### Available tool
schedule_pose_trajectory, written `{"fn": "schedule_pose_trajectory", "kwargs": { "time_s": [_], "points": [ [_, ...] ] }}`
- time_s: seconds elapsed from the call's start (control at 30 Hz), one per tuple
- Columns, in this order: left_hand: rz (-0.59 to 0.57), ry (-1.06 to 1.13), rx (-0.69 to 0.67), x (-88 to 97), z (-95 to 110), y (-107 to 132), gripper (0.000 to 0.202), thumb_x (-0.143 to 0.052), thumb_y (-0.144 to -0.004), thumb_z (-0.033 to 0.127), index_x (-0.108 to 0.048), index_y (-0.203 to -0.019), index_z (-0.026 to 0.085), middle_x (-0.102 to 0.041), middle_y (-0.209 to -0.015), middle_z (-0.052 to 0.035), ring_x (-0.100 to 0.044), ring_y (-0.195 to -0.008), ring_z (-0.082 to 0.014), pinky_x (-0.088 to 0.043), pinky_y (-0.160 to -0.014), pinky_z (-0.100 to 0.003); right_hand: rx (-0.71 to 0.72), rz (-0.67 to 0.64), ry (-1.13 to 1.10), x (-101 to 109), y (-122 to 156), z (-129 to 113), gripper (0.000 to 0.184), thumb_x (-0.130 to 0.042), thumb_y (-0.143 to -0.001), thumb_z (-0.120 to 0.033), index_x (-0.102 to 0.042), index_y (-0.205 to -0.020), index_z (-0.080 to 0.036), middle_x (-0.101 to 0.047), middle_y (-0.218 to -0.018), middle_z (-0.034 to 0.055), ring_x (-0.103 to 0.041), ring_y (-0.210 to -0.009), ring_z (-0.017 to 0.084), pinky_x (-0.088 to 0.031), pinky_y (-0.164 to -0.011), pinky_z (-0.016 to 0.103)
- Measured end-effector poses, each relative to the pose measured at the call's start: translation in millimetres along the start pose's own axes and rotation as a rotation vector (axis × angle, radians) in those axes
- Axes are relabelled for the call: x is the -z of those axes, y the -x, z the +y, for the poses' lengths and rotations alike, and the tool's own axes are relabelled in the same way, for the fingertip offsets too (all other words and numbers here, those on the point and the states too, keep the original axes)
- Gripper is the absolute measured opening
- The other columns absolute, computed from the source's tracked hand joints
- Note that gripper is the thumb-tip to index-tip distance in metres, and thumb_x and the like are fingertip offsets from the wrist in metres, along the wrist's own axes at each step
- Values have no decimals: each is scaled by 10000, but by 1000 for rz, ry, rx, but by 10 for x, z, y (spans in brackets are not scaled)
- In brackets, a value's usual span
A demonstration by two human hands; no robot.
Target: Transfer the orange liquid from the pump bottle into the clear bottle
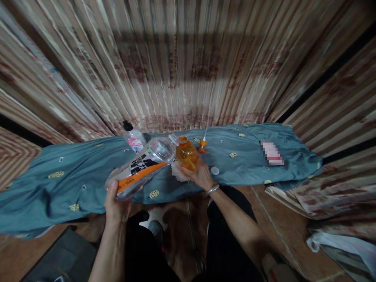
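Observation:
My left hand [118, 201] is wrapped round the base of a large clear plastic bottle [143, 166] with an orange and black label. The bottle tilts up to the right, its mouth close to the orange bottle's neck; whether they touch I cannot tell. My right hand [199, 172] grips a small translucent orange bottle [187, 154], open at the top. Behind it lies an orange pump top [203, 145] with a long clear tube. A round whitish cap [215, 170] rests to the right of my right hand. A pale cloth or paper [178, 172] lies partly hidden beneath the bottles.
A clear bottle with a black top and pink label [134, 137] stands at the back left. A blurred pink-and-white item [272, 152] lies on the right of the teal cloth [241, 172]. Striped curtains [188, 78] surround the surface. A dark box [63, 254] is at lower left.

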State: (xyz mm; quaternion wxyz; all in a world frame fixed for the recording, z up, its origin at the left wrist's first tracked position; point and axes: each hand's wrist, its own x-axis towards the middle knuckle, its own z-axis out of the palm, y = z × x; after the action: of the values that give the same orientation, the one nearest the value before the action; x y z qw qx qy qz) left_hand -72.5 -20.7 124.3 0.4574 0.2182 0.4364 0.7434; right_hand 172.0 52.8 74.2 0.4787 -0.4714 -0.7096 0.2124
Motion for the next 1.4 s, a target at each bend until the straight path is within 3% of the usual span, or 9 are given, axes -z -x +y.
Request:
{"fn": "schedule_pose_trajectory", "kwargs": {
  "time_s": [0.23,0.4,0.63,0.83,1.1,1.23,1.4],
  "points": [
    [-15,-9,23,37,-36,-6,500,-842,-512,377,-711,-968,219,-719,-1004,-47,-665,-784,-197,-614,-633,-319,-27,3,-30,11,1,-4,799,-854,-753,-117,-389,-1400,-184,-586,-1181,87,-590,-1048,326,-528,-915,419],
    [-65,-58,71,156,-26,1,639,-850,-502,279,-676,-1116,243,-669,-1184,-54,-644,-940,-244,-604,-786,-406,-71,-25,-69,50,17,7,770,-844,-766,-135,-386,-1383,-183,-587,-1191,73,-594,-1043,322,-501,-960,424],
    [-75,-156,61,229,24,68,673,-856,-499,265,-664,-1144,288,-604,-1290,-51,-609,-1026,-288,-621,-718,-407,-41,-37,-60,85,16,12,810,-887,-744,-103,-392,-1380,-176,-569,-1222,74,-569,-1084,322,-483,-981,411],
    [-85,-170,46,234,38,107,662,-867,-480,254,-685,-1115,299,-579,-1324,-49,-613,-967,-242,-628,-703,-382,-77,-40,-6,84,42,36,824,-892,-756,-110,-371,-1394,-154,-569,-1216,96,-574,-1072,330,-503,-949,409],
    [-78,-180,-25,192,97,153,806,-858,-489,231,-613,-1251,320,-584,-1279,-62,-591,-974,-232,-629,-665,-341,-9,-33,-8,70,50,52,824,-899,-761,-83,-371,-1389,-155,-559,-1225,95,-563,-1092,313,-500,-953,395],
    [-36,-193,-72,192,70,141,758,-851,-477,241,-641,-1203,293,-596,-1236,-62,-577,-961,-215,-621,-647,-319,3,-55,-9,83,49,43,778,-867,-782,-113,-375,-1383,-157,-544,-1249,107,-538,-1127,317,-486,-972,411],
    [-20,-209,-123,147,71,114,706,-871,-411,261,-687,-1093,254,-636,-1023,-49,-606,-865,-206,-620,-610,-340,13,-37,-18,74,52,67,781,-865,-762,-94,-383,-1375,-154,-555,-1223,115,-546,-1112,325,-489,-962,436]
  ]
}}
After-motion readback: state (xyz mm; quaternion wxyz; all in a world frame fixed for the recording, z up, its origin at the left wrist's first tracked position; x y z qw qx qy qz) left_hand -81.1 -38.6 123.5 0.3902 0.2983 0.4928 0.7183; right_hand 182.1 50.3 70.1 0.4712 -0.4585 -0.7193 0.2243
